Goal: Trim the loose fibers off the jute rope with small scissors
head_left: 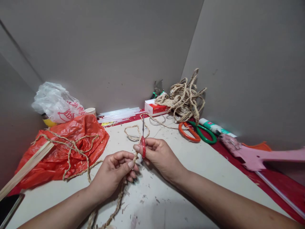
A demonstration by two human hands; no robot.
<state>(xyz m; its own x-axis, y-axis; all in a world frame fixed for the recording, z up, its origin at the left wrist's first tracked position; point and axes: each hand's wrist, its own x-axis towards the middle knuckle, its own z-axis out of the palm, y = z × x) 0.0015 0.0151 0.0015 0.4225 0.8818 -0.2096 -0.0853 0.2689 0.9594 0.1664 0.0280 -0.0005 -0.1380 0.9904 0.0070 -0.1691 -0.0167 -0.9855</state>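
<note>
My left hand point(119, 168) pinches a braided straw rope point(116, 208) between thumb and fingers near the middle of the table. Just to its right, my right hand point(157, 156) is closed around small red-handled scissors point(143, 147), whose thin blades point away from me. My right thumb lies by the same rope, close to the left fingertips. Beyond the hands the rope loops across the tabletop, and below the left hand it hangs toward the front edge. Scraps of straw are scattered on the white tabletop point(186, 190).
At left, more thin rope and pale straw strips point(28, 168) lie on a red plastic bag point(95, 136). Behind are clear glue sticks point(119, 115), a red-and-white box point(156, 108) and a rope heap point(186, 98). Orange-and-green-handled scissors point(207, 134) and a pink glue gun point(254, 157) sit at right.
</note>
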